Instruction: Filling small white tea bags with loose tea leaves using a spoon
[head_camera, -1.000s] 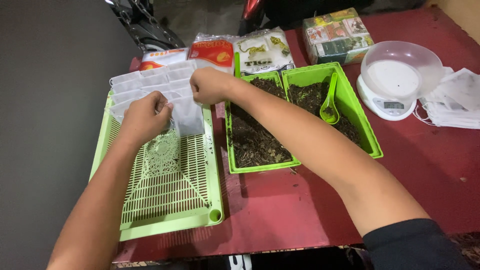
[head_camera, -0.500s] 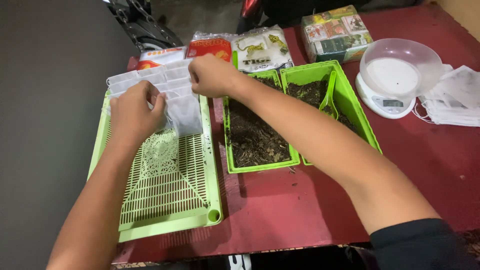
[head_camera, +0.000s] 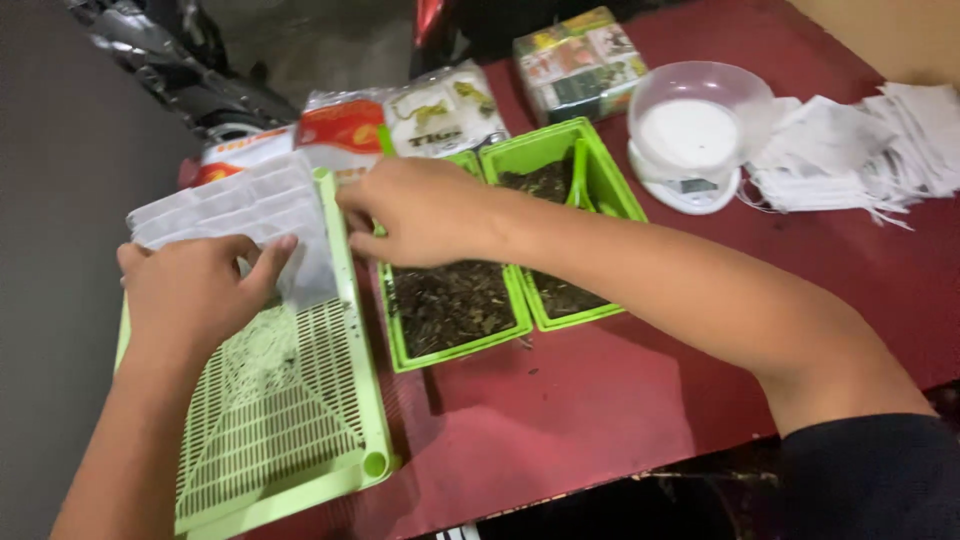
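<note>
Arranging white bags (head_camera: 235, 205) at the green tray's (head_camera: 350, 400) far edge: left hand (head_camera: 195, 290) pressing flat, right hand (head_camera: 420, 210) pinching one; alignment judged next.

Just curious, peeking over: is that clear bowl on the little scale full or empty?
Empty, as far as the view shows: the clear bowl sits upright on the white scale, and only the scale's white top shows through it.
</note>
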